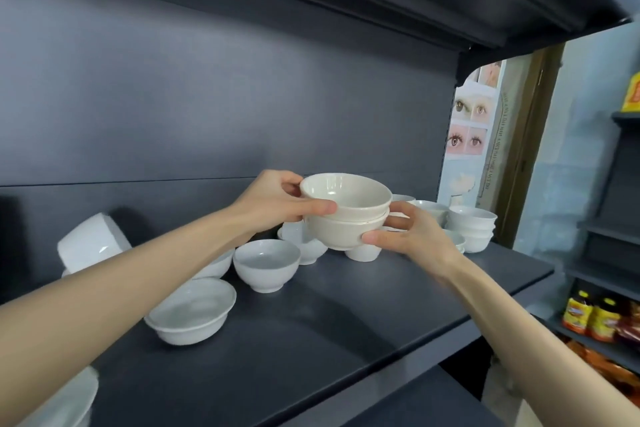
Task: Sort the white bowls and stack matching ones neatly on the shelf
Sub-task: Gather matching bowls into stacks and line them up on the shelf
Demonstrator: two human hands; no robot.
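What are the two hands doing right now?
Left hand: closed on the top cream bowl.
Right hand: closed on the bottom cream bowl.

eye-photo poster on wall, orange-labelled bottles on side shelving

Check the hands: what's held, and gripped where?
Both hands hold a nested pair of cream bowls above the shelf. Left hand grips the left side, thumb across the upper bowl's wall; right hand grips the lower bowl's right side near the foot.
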